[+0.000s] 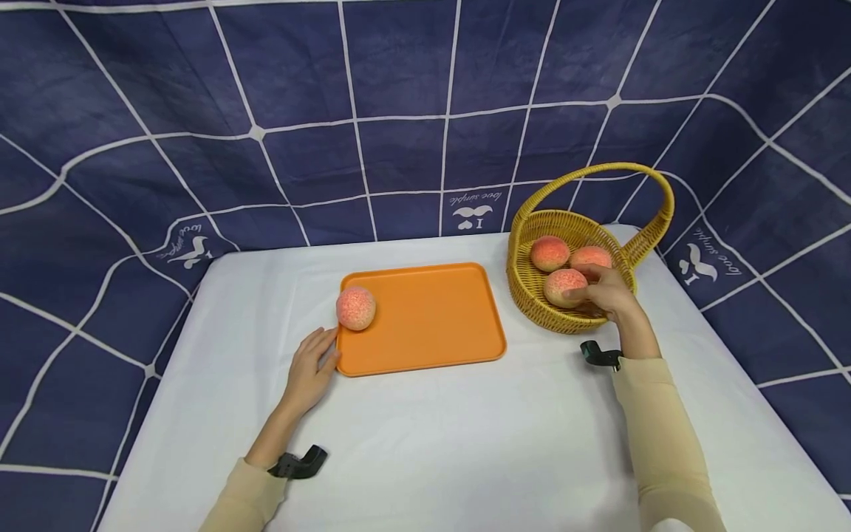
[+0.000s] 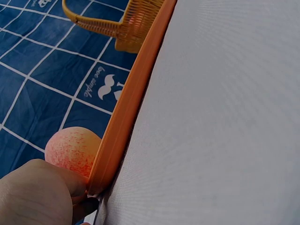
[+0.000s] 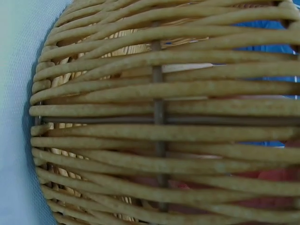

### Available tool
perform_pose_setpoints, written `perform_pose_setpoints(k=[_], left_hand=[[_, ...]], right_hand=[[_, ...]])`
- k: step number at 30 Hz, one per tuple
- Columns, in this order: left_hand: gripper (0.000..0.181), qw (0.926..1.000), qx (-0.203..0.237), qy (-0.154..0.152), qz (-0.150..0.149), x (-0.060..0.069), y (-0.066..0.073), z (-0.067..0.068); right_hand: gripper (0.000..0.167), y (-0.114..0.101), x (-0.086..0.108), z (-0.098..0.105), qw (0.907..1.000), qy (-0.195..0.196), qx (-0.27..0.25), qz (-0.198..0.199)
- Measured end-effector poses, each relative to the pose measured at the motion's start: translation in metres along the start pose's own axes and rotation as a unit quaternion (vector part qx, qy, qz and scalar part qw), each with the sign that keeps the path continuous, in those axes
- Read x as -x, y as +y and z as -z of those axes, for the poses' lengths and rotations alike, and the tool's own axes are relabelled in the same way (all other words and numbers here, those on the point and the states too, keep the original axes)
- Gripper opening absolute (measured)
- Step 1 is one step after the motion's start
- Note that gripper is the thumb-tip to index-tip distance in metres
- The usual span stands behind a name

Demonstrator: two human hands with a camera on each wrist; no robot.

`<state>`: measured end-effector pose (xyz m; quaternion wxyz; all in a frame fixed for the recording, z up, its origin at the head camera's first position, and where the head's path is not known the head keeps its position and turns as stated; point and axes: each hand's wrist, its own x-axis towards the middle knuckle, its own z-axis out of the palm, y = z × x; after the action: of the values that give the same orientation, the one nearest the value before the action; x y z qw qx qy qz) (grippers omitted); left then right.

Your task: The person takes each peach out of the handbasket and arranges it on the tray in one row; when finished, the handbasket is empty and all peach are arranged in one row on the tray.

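One peach [image 1: 355,308] lies at the left end of the orange tray [image 1: 425,318]. My left hand [image 1: 309,375] touches the tray's left edge, its fingers relaxed; the left wrist view shows that hand [image 2: 40,194] beside the tray's rim [image 2: 126,108] and the peach [image 2: 74,150]. Three peaches are in the wicker basket [image 1: 532,299]: one at the back left [image 1: 549,253], one at the right [image 1: 592,256] and one in front [image 1: 564,288]. My right hand [image 1: 608,293] reaches into the basket and grips the front peach. Basket weave [image 3: 159,89] fills the right wrist view, hiding that hand.
The basket's tall hoop handle [image 1: 592,171] arches over its back and right side. A white cloth [image 1: 425,443] covers the table. Behind and beside the table hangs dark blue fabric [image 1: 399,66] with white lines.
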<state>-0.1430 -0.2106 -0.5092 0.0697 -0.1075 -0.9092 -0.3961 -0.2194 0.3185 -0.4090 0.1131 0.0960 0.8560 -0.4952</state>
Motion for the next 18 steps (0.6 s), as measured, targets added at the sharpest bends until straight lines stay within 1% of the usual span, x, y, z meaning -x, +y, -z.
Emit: perform_pose_setpoints(k=[3, 7, 10, 13, 17, 18], left_hand=[[0.046, 1.0000, 0.000, 0.002, 0.001, 0.000, 0.001, 0.000], [0.045, 1.0000, -0.001, 0.003, 0.002, 0.000, 0.000, 0.000], [0.046, 1.0000, 0.001, -0.001, 0.005, 0.000, 0.000, -0.001], [0.046, 1.0000, 0.004, -0.002, 0.007, 0.000, 0.001, -0.001], [0.046, 1.0000, 0.003, 0.000, 0.004, 0.001, 0.002, 0.000], [0.046, 1.0000, 0.004, 0.001, 0.003, 0.001, 0.002, 0.000]], right_hand=[[0.079, 0.000, -0.001, -0.001, 1.0000, 0.004, 0.001, -0.001], [0.076, -0.001, -0.001, -0.003, 0.9995, 0.023, 0.016, 0.017], [0.073, -0.001, 0.000, -0.003, 0.9988, 0.038, 0.011, 0.027], [0.074, -0.002, 0.003, -0.003, 0.9982, 0.048, -0.021, 0.030], [0.073, -0.007, 0.011, -0.001, 0.9947, 0.050, -0.081, 0.038], [0.072, -0.009, 0.014, 0.000, 0.9941, 0.054, -0.085, 0.042]])
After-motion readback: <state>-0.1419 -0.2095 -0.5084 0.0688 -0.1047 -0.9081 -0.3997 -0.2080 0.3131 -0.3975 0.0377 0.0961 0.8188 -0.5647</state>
